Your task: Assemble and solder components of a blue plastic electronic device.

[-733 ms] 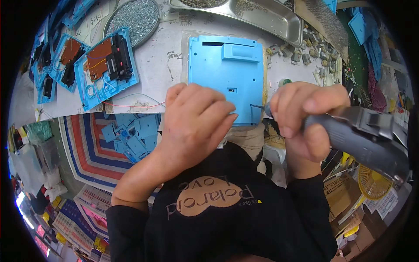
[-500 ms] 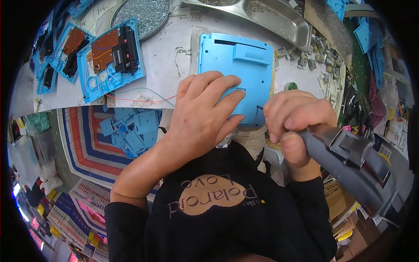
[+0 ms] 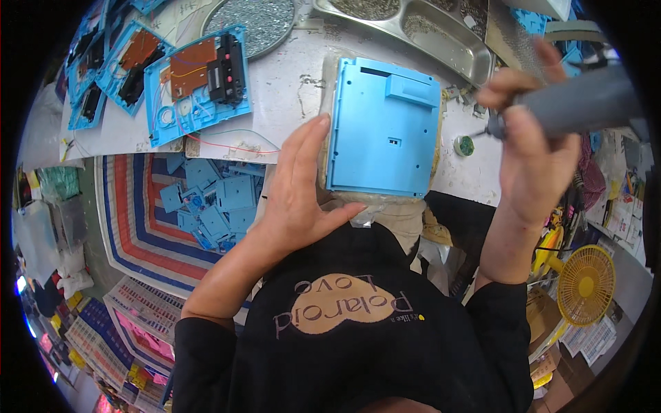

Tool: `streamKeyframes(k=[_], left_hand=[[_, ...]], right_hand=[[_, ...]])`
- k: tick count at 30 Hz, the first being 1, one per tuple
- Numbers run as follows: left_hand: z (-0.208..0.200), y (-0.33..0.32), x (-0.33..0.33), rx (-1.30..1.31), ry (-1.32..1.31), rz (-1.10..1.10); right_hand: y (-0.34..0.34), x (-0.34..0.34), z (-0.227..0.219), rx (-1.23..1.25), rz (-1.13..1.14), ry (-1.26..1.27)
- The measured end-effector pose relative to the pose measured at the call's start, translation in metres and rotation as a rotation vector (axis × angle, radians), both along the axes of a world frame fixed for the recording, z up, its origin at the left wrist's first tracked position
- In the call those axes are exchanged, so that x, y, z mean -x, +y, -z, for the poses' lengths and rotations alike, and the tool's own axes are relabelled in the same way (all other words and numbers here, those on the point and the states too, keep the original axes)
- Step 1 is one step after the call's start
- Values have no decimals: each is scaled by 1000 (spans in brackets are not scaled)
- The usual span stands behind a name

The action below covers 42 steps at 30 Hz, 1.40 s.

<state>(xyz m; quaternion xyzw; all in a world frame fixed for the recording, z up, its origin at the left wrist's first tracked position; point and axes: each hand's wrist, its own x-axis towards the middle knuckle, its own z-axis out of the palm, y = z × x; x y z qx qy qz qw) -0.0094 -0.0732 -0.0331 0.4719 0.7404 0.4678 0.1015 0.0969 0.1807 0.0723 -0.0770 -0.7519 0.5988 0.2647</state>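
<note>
A light blue plastic casing (image 3: 375, 162) lies flat on a padded holder at the table's front edge, with screw holes and a small slot showing. My left hand (image 3: 292, 186) is open at its left edge, fingers stretched out, the thumb near the lower edge. My right hand (image 3: 530, 131) grips a grey electric screwdriver (image 3: 585, 103), raised to the right of the casing and partly blurred. Its thin bit points left, over a small round pot with green contents (image 3: 464, 145).
Blue casings with brown boards and black mechanisms (image 3: 196, 82) lie at the left. Behind stand a round tray of screws (image 3: 258, 24) and a steel compartment tray (image 3: 447, 51). A striped bag (image 3: 127, 220) holds several blue parts (image 3: 213, 206). A yellow fan (image 3: 585, 286) stands right.
My right hand has lifted the screwdriver up and right, off the casing's lower right area. My left hand has slid off the casing's face to its left edge.
</note>
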Motion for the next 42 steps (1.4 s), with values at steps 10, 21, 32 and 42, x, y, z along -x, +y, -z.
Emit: streamKeyframes(k=[10,21,32,42], left_hand=[[32,-6,6,-184,18,13],[36,-12,10,-183,-21,35],[6,-7,8,-143,-19,-112],[-27,15,9,364,-6,-138]], right_hand=[[-42,37,38,-1198,-323,-425],[-28,46,41,-989,-424,-185],[-3,28,2,-744,-181,-67],[17,-136,30,-598,212,-348]])
